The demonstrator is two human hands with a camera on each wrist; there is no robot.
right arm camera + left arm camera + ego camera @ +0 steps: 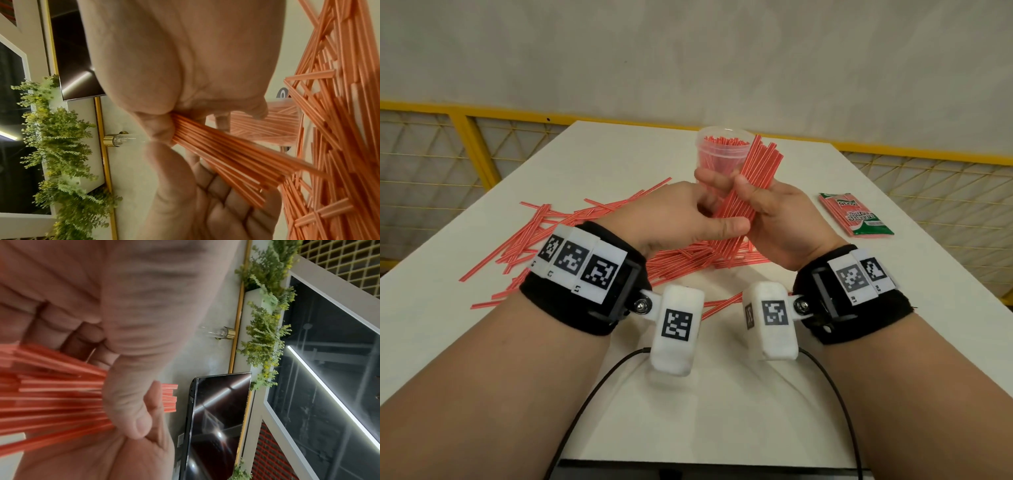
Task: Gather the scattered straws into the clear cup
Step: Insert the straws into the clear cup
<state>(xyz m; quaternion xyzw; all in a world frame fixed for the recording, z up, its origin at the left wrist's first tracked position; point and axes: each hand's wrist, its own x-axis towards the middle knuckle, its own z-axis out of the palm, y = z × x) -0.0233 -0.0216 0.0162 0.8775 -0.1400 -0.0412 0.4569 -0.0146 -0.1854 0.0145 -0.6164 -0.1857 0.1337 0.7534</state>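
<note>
From the head view we see our left hand (681,212) and right hand (784,222) both grasping a straw bundle (750,181) above the scattered straws (534,236), just before the clear cup (722,150), while both wrist views confirm fingers (127,402) curled round it.

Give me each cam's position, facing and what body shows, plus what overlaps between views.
Head: on the head, looking forward and down at the table; both forearms, left hand and right hand around a straw bundle before the clear cup.
Left wrist: along the left palm toward a wall.
Right wrist: along the right palm; loose straws to one side.
Shared: the bundle, all three.
</note>
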